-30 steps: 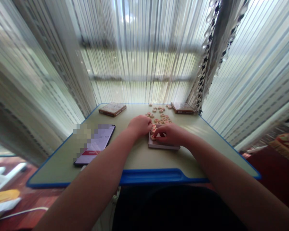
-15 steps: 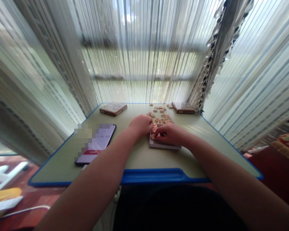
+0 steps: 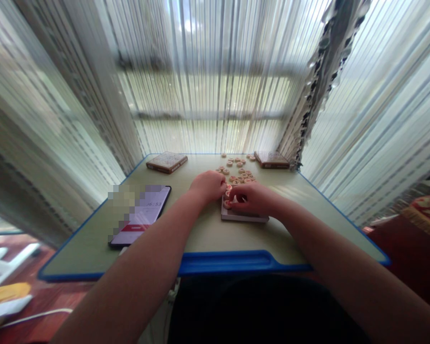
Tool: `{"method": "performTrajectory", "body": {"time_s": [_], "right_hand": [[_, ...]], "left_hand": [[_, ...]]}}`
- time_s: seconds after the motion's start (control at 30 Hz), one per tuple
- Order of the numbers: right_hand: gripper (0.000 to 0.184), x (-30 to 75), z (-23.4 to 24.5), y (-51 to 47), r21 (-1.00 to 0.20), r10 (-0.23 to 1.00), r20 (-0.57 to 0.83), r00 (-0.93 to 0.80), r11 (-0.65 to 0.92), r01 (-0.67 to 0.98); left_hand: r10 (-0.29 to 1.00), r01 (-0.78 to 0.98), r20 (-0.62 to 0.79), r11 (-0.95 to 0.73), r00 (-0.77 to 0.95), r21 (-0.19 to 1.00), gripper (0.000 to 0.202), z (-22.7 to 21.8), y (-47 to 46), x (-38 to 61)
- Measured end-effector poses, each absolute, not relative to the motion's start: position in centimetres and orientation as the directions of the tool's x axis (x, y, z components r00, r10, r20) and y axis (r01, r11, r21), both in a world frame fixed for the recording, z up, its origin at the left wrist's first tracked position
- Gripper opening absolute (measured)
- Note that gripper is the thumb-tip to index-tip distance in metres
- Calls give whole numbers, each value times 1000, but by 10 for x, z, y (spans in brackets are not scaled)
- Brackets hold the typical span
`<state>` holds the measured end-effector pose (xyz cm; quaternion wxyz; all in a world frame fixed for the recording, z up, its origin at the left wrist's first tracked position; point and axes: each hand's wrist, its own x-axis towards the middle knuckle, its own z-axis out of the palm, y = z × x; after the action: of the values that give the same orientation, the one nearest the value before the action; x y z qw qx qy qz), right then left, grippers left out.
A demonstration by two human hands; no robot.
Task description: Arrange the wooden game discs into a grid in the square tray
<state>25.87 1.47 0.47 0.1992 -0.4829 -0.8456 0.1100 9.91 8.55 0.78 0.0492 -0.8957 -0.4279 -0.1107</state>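
A shallow grey box [image 3: 244, 217] lies in the middle of the green table [image 3: 208, 229], with a few round wooden discs marked in red [image 3: 228, 204] in its left end. My left hand [image 3: 208, 184] rests at the box's far left corner, fingers curled on a disc there. Over the box, my right hand [image 3: 252, 198] has its fingers bent and pinched on a disc next to the left hand. Several more loose discs [image 3: 238, 171] lie scattered just beyond both hands.
A phone [image 3: 143, 215] with a lit screen lies at the left. Two flat brown boxes stand at the far edge, one at the left [image 3: 166, 161] and one at the right [image 3: 271, 159]. Sheer curtains close in the table on three sides. The near edge has a blue rim [image 3: 225, 262].
Both hands stay at the box's left end, with only small finger movements on the discs. The view shifts slightly.
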Motion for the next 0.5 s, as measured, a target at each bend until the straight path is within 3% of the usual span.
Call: {"method": "performTrajectory", "body": {"time_s": [0.5], "right_hand": [[16, 259, 3, 15, -352, 858, 209, -470, 514, 782]], "left_hand": [[751, 777, 244, -630, 614, -16, 34, 8, 85, 99]]}}
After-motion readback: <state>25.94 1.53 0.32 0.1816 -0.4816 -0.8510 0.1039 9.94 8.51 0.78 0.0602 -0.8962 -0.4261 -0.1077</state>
